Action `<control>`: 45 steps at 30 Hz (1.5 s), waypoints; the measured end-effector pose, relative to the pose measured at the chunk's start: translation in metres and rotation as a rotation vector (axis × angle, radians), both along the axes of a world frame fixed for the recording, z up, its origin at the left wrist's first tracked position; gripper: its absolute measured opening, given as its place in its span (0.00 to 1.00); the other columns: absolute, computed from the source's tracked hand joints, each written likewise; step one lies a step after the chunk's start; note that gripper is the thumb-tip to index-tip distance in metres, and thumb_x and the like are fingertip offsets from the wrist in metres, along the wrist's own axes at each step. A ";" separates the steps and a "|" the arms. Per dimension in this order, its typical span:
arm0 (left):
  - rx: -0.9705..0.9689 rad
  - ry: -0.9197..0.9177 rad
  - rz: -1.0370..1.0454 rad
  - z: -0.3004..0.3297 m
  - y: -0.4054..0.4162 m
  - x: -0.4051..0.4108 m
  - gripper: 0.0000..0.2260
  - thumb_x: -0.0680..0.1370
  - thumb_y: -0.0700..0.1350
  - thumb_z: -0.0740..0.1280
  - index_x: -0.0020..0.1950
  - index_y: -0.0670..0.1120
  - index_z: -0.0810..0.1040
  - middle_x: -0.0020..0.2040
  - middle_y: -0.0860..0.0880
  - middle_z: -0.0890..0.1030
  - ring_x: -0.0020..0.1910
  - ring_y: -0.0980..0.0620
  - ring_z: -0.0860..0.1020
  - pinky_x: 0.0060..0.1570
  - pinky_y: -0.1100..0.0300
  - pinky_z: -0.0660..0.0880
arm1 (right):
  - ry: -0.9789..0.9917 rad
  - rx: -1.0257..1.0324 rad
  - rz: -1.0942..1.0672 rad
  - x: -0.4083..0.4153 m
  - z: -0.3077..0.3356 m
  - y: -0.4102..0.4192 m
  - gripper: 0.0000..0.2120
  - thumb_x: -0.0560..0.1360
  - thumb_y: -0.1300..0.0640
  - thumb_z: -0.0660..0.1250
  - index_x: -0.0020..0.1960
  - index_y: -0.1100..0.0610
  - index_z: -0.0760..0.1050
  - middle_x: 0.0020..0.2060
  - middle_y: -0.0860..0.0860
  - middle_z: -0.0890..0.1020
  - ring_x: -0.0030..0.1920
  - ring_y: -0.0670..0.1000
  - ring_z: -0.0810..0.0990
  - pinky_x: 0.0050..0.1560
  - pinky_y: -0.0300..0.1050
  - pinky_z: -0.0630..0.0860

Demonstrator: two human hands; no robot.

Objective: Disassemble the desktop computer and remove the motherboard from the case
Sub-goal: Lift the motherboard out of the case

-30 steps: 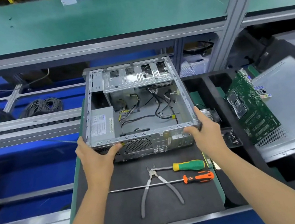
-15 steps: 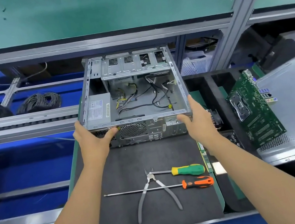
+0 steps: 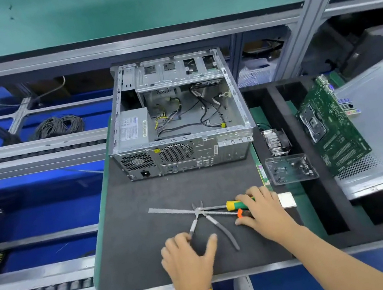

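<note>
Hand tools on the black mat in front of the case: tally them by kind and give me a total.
Screwdrivers: 2, a green and yellow-handled one and an orange-handled one, both under the right hand.
Pliers: 1, grey-handled, with the left hand on one handle.
Total: 3

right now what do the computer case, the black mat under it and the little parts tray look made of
Computer case: bare sheet metal, likely steel; dull grey sheen, punched vent holes, folded edges.
Black mat: looks like foam or rubber; matte, finely grained, no glare.
Parts tray: thin clear plastic; the dark surface shows through, its rim catches light.
</note>
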State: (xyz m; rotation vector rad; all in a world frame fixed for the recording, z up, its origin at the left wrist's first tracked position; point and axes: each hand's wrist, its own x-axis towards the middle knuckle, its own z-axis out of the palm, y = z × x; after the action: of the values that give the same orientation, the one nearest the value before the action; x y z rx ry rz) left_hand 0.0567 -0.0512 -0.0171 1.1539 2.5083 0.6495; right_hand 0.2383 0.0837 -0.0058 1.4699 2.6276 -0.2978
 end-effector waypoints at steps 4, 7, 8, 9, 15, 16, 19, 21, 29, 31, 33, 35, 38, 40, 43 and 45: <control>-0.147 0.072 -0.010 0.006 0.012 0.024 0.47 0.57 0.79 0.62 0.64 0.48 0.73 0.58 0.46 0.73 0.55 0.43 0.70 0.51 0.47 0.70 | -0.003 0.118 -0.044 -0.006 0.001 -0.005 0.29 0.72 0.33 0.64 0.63 0.52 0.75 0.51 0.53 0.75 0.51 0.56 0.73 0.46 0.50 0.72; -0.246 0.094 0.000 0.011 0.023 0.031 0.51 0.55 0.79 0.64 0.68 0.48 0.71 0.60 0.46 0.72 0.56 0.43 0.69 0.50 0.47 0.68 | -0.039 0.151 -0.086 -0.012 0.002 -0.008 0.28 0.70 0.34 0.68 0.59 0.53 0.77 0.48 0.54 0.76 0.48 0.56 0.74 0.43 0.51 0.73; -0.253 0.098 -0.012 0.012 0.026 0.032 0.50 0.55 0.78 0.66 0.68 0.47 0.71 0.60 0.46 0.72 0.56 0.43 0.69 0.50 0.47 0.68 | -0.051 0.158 -0.089 -0.012 0.002 -0.008 0.28 0.69 0.34 0.68 0.58 0.53 0.77 0.47 0.54 0.76 0.47 0.56 0.75 0.42 0.50 0.73; -0.257 0.110 -0.033 0.012 0.029 0.033 0.48 0.57 0.76 0.66 0.69 0.48 0.71 0.60 0.46 0.71 0.55 0.44 0.69 0.50 0.48 0.68 | -0.065 0.162 -0.084 -0.012 0.004 -0.007 0.27 0.68 0.33 0.69 0.56 0.54 0.78 0.46 0.54 0.76 0.45 0.56 0.75 0.41 0.50 0.73; -0.323 0.072 -0.155 0.016 0.046 0.029 0.40 0.66 0.63 0.65 0.75 0.50 0.60 0.64 0.49 0.65 0.57 0.46 0.65 0.55 0.54 0.69 | -0.143 0.090 -0.007 -0.012 0.009 0.004 0.27 0.74 0.35 0.62 0.62 0.56 0.74 0.51 0.53 0.77 0.52 0.56 0.75 0.46 0.50 0.74; -0.312 0.050 -0.170 0.016 0.046 0.026 0.38 0.68 0.61 0.66 0.75 0.50 0.60 0.64 0.49 0.65 0.57 0.47 0.65 0.56 0.55 0.70 | -0.140 0.062 -0.006 -0.011 0.009 0.005 0.27 0.75 0.36 0.60 0.64 0.55 0.71 0.54 0.54 0.76 0.55 0.56 0.74 0.48 0.51 0.73; -0.284 -0.035 -0.180 0.017 0.045 0.016 0.33 0.71 0.56 0.67 0.73 0.49 0.63 0.63 0.48 0.67 0.58 0.47 0.66 0.57 0.57 0.70 | -0.133 -0.031 -0.002 -0.012 0.010 0.004 0.25 0.76 0.42 0.58 0.69 0.53 0.64 0.57 0.53 0.74 0.59 0.57 0.71 0.52 0.51 0.73; -0.287 -0.078 -0.171 0.020 0.046 0.011 0.30 0.71 0.54 0.67 0.71 0.47 0.65 0.63 0.47 0.68 0.59 0.46 0.67 0.58 0.56 0.69 | -0.120 -0.087 -0.003 -0.014 0.011 -0.001 0.25 0.75 0.46 0.60 0.70 0.53 0.62 0.58 0.54 0.73 0.59 0.57 0.70 0.53 0.52 0.74; -0.195 -0.453 -0.060 0.029 0.041 -0.010 0.38 0.70 0.52 0.72 0.76 0.44 0.62 0.64 0.47 0.74 0.62 0.48 0.73 0.57 0.55 0.73 | 0.165 -0.205 -0.040 -0.005 0.009 -0.020 0.25 0.72 0.48 0.62 0.69 0.49 0.65 0.53 0.48 0.75 0.54 0.51 0.71 0.51 0.47 0.73; -0.125 -0.648 0.012 0.031 0.037 -0.014 0.36 0.70 0.48 0.72 0.76 0.45 0.63 0.64 0.49 0.76 0.58 0.51 0.75 0.49 0.59 0.74 | 0.306 -0.282 -0.076 -0.008 0.011 -0.029 0.24 0.71 0.48 0.61 0.67 0.47 0.67 0.50 0.46 0.75 0.51 0.50 0.71 0.51 0.47 0.73; -0.056 -0.913 0.059 0.035 0.033 -0.013 0.30 0.72 0.42 0.70 0.73 0.46 0.67 0.60 0.50 0.77 0.51 0.52 0.77 0.43 0.61 0.73 | 0.470 -0.393 -0.116 -0.014 0.012 -0.038 0.22 0.70 0.47 0.61 0.65 0.43 0.69 0.50 0.44 0.75 0.51 0.47 0.73 0.54 0.44 0.73; 0.023 -1.177 0.042 0.040 0.030 -0.009 0.19 0.71 0.37 0.66 0.62 0.46 0.77 0.50 0.47 0.79 0.43 0.50 0.77 0.40 0.56 0.74 | 0.605 -0.454 -0.132 -0.025 0.013 -0.048 0.19 0.72 0.45 0.60 0.63 0.38 0.70 0.52 0.40 0.76 0.54 0.43 0.74 0.57 0.41 0.72; 0.173 -1.485 0.082 0.046 0.031 -0.003 0.15 0.68 0.34 0.61 0.52 0.40 0.79 0.46 0.39 0.77 0.46 0.43 0.76 0.45 0.49 0.73 | 0.713 -0.499 -0.157 -0.045 0.017 -0.060 0.15 0.76 0.40 0.58 0.63 0.31 0.69 0.53 0.36 0.76 0.57 0.37 0.74 0.59 0.39 0.71; 0.272 -1.648 0.190 0.048 0.032 0.000 0.18 0.66 0.35 0.59 0.54 0.39 0.76 0.49 0.37 0.75 0.51 0.40 0.73 0.54 0.45 0.70 | 0.732 -0.529 -0.187 -0.055 0.020 -0.063 0.16 0.77 0.37 0.56 0.65 0.31 0.67 0.52 0.36 0.74 0.57 0.38 0.73 0.61 0.42 0.72; 0.361 -1.755 0.239 0.056 0.036 0.010 0.12 0.67 0.38 0.61 0.49 0.40 0.75 0.43 0.40 0.78 0.45 0.41 0.78 0.52 0.46 0.73 | 0.713 -0.514 -0.191 -0.062 0.027 -0.065 0.16 0.78 0.37 0.54 0.65 0.34 0.67 0.48 0.39 0.71 0.53 0.39 0.70 0.58 0.45 0.72; 0.318 -1.738 0.235 0.059 0.039 0.019 0.07 0.72 0.43 0.65 0.46 0.42 0.78 0.40 0.42 0.80 0.41 0.44 0.82 0.48 0.48 0.76 | 0.646 -0.421 -0.155 -0.062 0.029 -0.069 0.18 0.79 0.37 0.50 0.67 0.35 0.63 0.49 0.42 0.68 0.53 0.43 0.67 0.56 0.46 0.71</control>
State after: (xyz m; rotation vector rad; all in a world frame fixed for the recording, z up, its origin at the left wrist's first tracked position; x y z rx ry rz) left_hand 0.0754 -0.0120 0.0423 0.0276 0.9965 1.3114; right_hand 0.1760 0.0151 0.0237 1.6114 2.6105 -1.4572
